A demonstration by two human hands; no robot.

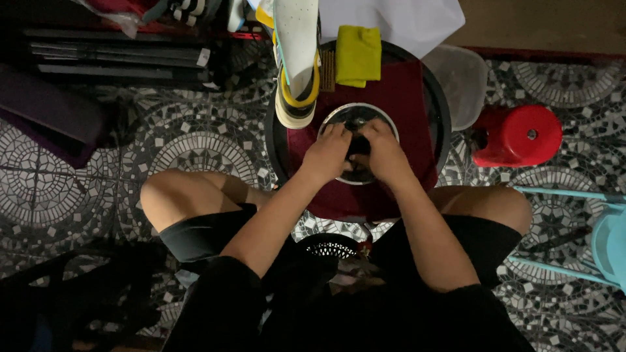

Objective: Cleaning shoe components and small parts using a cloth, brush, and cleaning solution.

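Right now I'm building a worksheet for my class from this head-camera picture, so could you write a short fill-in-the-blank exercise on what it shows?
1. Both hands, the left hand and the right hand, meet over a round metal ____ on the dark red mat.
2. The folded cloth beyond the hands is ____ in colour.
3. The small plastic stool on the person's right is ____.
4. The shoe leans with its white ____ facing the camera.

Missing words: bowl; yellow; red; sole

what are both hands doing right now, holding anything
left hand: closed on a small dark object over the bowl
right hand: closed on it too
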